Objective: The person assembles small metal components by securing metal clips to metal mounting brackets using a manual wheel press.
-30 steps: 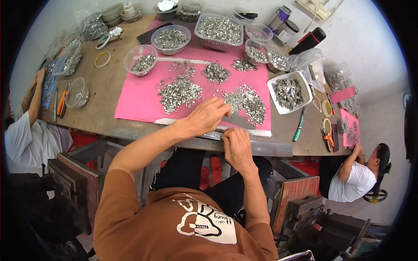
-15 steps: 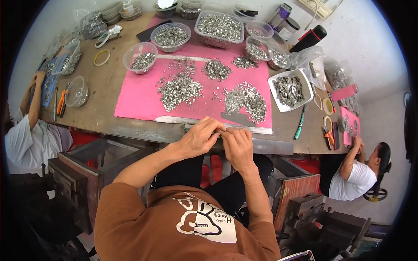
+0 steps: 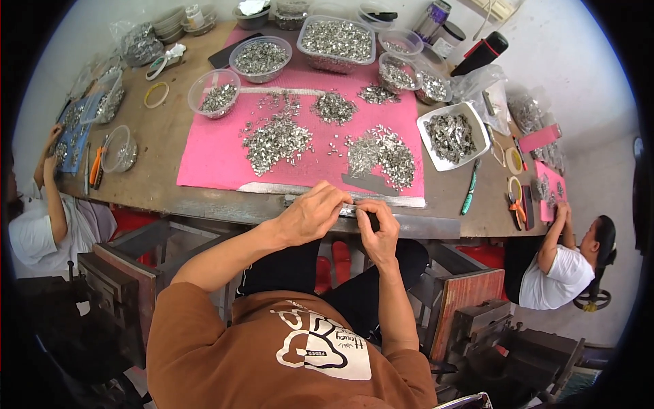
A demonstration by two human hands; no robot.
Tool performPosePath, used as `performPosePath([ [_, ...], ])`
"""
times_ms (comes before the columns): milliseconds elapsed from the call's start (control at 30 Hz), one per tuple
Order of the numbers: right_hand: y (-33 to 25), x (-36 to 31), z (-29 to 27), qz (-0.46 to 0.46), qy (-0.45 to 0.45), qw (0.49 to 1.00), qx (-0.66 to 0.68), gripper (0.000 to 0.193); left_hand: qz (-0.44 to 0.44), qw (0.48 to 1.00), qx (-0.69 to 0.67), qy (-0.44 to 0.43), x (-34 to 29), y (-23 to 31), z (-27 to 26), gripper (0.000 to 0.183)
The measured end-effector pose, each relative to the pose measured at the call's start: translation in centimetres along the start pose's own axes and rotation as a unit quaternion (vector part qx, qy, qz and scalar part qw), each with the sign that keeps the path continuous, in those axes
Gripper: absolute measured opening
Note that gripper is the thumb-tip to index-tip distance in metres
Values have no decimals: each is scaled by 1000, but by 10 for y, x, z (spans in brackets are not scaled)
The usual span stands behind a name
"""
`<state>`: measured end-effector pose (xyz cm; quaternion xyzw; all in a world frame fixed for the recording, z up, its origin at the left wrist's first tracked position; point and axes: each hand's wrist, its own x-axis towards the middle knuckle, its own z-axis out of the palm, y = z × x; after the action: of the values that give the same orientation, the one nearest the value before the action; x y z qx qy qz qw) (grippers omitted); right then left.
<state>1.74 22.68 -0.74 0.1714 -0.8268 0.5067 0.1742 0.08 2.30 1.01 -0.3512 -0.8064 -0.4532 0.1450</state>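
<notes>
My left hand is closed in a pinch at the table's front edge, over a narrow metal strip. Just to its right, my right hand has curled fingers, thumb and forefinger close together near the strip's end. Whatever small part either hand grips is hidden by the fingers. Beyond my hands lies a pink mat with loose piles of small silvery metal pieces. A nearer right pile sits by a flat grey plate.
Clear tubs and bowls of metal pieces stand at the back. A white tray and a green-handled tool lie right of the mat. Co-workers sit at left and right. A metal bar edges the table.
My hands have drawn apart slightly; the right has moved right and down, uncovering part of the metal strip. My left hand stays nearly in place. The view has shifted a little.
</notes>
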Motion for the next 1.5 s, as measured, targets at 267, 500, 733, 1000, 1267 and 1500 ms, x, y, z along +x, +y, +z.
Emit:
performPosePath([
  [267, 1, -8, 1, -14, 3, 1000, -8, 11, 96, 985, 102, -104, 3, 9, 0, 45],
  [500, 0, -7, -10, -12, 6, 1000, -14, 10, 23, 999, 30, -13, -5, 6, 7, 35],
  [733, 15, -11, -12, 46, 31, 998, -16, 5, -30, 998, -13, 44, -8, 7, 6, 26],
  [1000, 16, -6, -12, 52, 46, 997, -20, 6, -26, 998, 2, 61, -5, 2, 9, 29],
  [1267, 9, -3, -12, 61, 60, 996, -7, 7, 51, 995, 82, 15, -2, 6, 7, 38],
  [1500, 13, 0, -19, -11, 36, 998, -58, 7, 91, 980, 172, -46, -13, 10, 1, 40],
])
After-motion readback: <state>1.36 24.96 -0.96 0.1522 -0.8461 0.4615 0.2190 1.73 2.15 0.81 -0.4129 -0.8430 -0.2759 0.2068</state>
